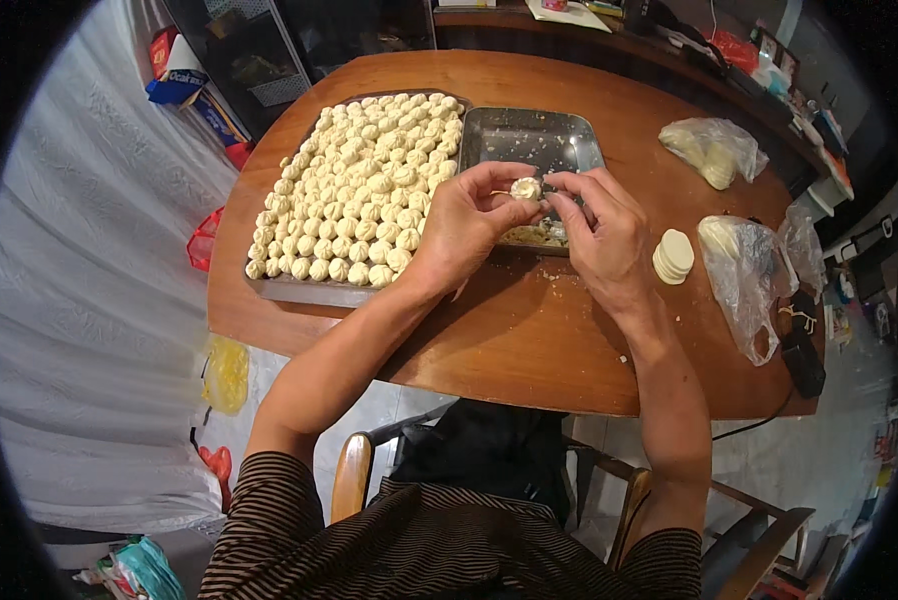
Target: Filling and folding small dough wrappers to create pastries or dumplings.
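Over a dark metal pan (492,128) I hold a small pale dumpling (525,188), its top partly open and its edge gathered. My left hand (469,218) supports it between thumb and fingers. My right hand (609,225) is closed in a pinch at the dumpling's right edge. Crumbly filling (534,235) lies in the near part of the pan, partly hidden under my hands. To the left, a wide tray (314,293) carries rows of pleated dumplings (354,205). A short stack of round dough wrappers (674,255) lies to the right of my right hand.
On the table's right side are a clear plastic bag with pale dough (714,150) and another plastic bag (744,270). A black box-like object (802,360) stands near the right edge. Crumbs dot the wooden table (489,345). A white curtain (99,300) hangs at left.
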Tool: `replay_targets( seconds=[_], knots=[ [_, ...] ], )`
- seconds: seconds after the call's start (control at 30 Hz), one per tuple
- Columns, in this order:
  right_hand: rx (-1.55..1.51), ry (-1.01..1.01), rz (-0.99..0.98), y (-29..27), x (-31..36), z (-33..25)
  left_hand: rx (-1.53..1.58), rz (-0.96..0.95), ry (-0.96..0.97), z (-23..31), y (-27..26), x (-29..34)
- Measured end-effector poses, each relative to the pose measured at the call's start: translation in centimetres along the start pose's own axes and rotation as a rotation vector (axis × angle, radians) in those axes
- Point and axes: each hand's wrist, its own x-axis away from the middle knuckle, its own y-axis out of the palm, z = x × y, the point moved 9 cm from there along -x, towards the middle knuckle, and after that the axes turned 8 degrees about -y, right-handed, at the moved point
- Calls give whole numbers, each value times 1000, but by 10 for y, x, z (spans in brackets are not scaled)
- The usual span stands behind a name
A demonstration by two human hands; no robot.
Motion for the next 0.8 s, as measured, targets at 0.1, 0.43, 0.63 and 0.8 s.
replay_targets(
  seconds=[0.1,0.43,0.63,0.8],
  knots=[
    [27,-11,-6,0,0,0,-27,3,8,-2,0,-1],
    [55,-6,7,-5,-2,2,-114,77,62,16,-9,2],
    [43,17,-5,-5,-1,4,-48,81,95,45,-32,8],
    [77,-10,-17,-8,-3,0,-342,242,177,88,-107,25]
  ],
)
